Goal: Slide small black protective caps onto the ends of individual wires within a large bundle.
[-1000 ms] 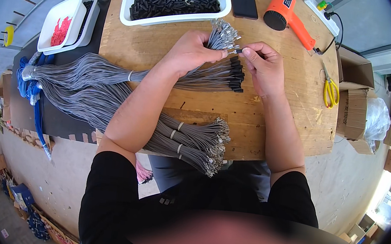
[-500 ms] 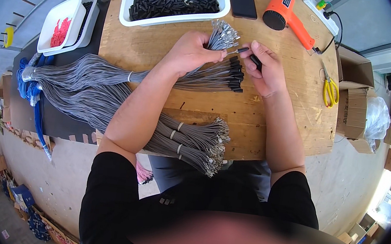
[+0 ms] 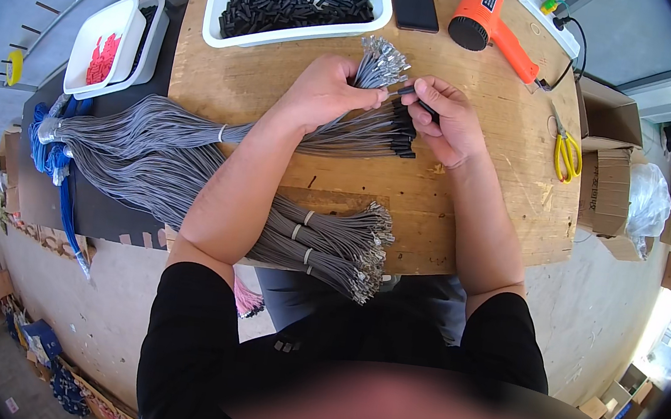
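Observation:
My left hand is closed round a bundle of grey wires, whose bare metal terminals fan out above the thumb. Between the fingertips of my right hand is a short black sleeve, its left end right by my left thumb tip. Whether a wire end is inside that sleeve is too small to tell. More black sleeve lies under my curled right fingers. Below the hands, grey wires with black-sleeved ends rest on the wooden table.
A white tub of black sleeves stands at the back, beside a dark phone and an orange heat gun. Yellow-handled scissors lie at right. Tied grey wire bundles lie nearer me. A white tray holds red pieces.
My right hand has shifted slightly left, bringing the black sleeve up close to my left thumb tip. The left hand keeps its hold on the wires.

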{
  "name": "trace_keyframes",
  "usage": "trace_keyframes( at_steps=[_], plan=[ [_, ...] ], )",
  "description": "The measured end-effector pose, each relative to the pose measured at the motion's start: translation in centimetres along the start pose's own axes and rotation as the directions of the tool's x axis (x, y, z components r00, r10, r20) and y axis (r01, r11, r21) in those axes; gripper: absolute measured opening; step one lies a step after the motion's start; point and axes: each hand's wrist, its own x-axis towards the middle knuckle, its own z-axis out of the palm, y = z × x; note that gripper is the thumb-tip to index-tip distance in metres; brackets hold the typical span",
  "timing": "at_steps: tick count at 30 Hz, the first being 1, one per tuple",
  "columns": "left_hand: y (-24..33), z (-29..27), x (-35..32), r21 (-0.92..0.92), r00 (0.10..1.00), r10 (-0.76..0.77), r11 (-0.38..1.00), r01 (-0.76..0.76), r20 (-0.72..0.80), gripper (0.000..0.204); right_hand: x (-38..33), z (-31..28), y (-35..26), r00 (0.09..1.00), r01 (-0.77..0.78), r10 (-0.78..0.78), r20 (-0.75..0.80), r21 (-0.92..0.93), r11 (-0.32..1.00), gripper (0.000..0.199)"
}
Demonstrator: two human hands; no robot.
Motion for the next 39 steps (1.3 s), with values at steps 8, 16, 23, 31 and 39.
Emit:
trace_keyframes(
  at_steps=[8, 16, 23, 31, 39],
  plan=[
    [-0.1, 0.0, 0.0, -0.016, 1.000, -0.013, 1.000, 0.013, 0.001, 0.027, -0.2, 0.2, -0.1, 0.999, -0.016, 0.015, 0.044, 0.031, 0.999, 0.021],
    [-0.1, 0.1, 0.0, -0.034, 1.000, -0.006, 0.999, 0.006, 0.010, 0.025, -0.2, 0.2, -0.2, 1.000, -0.016, 0.016, 0.022, 0.004, 1.000, 0.020],
    [-0.1, 0.3, 0.0, -0.021, 1.000, -0.003, 1.000, 0.003, -0.027, 0.030, -0.3, 0.5, -0.8, 0.967, 0.161, -0.186, -0.174, -0.145, 0.976, 0.018],
    [-0.9, -0.1, 0.3, 0.098, 0.999, 0.052, 0.994, -0.052, -0.006, 0.031, -0.6, 1.6, -0.2, 0.958, 0.232, -0.274, -0.084, -0.335, 0.913, 0.016],
    [-0.1, 0.7, 0.1, 0.039, 0.999, 0.023, 0.999, -0.021, -0.047, 0.030, -0.7, 1.0, -0.1, 0.958, 0.205, -0.263, -0.110, -0.374, 0.905, 0.010]
  ],
)
